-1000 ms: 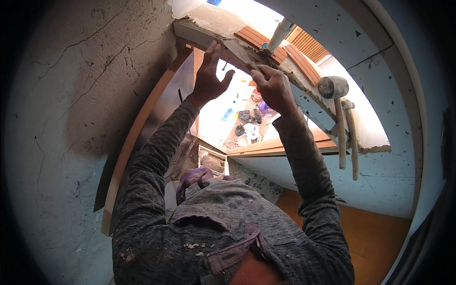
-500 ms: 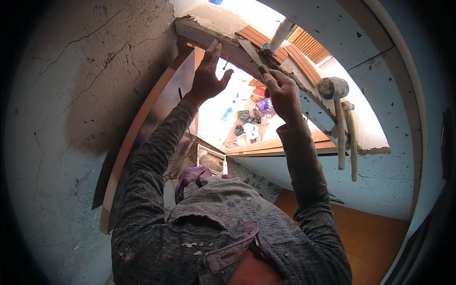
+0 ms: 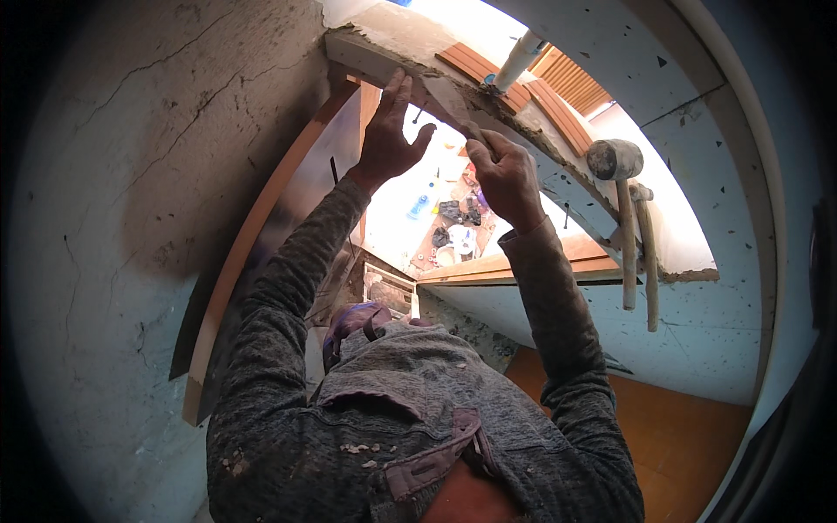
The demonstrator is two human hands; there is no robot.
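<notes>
My left hand [image 3: 386, 135] is spread flat against the rough plastered edge [image 3: 366, 54] of a window opening, fingers apart and holding nothing. Just to its right, my right hand [image 3: 507, 179] grips the handle of a flat metal trowel [image 3: 446, 98]. The trowel's blade lies against the same edge, between the two hands. Both grey sleeves reach up from the lower part of the view.
A rubber mallet [image 3: 615, 161] and a second hammer [image 3: 645, 253] lie on the pale ledge at the right. A wooden frame [image 3: 253, 227] runs along the cracked wall [image 3: 131, 174] at the left. A white pipe [image 3: 516, 59] and orange slats [image 3: 567, 83] show beyond the opening, with small clutter below.
My right hand has shifted the trowel slightly along the edge. My left hand has slid up a little and stays pressed on the plaster.
</notes>
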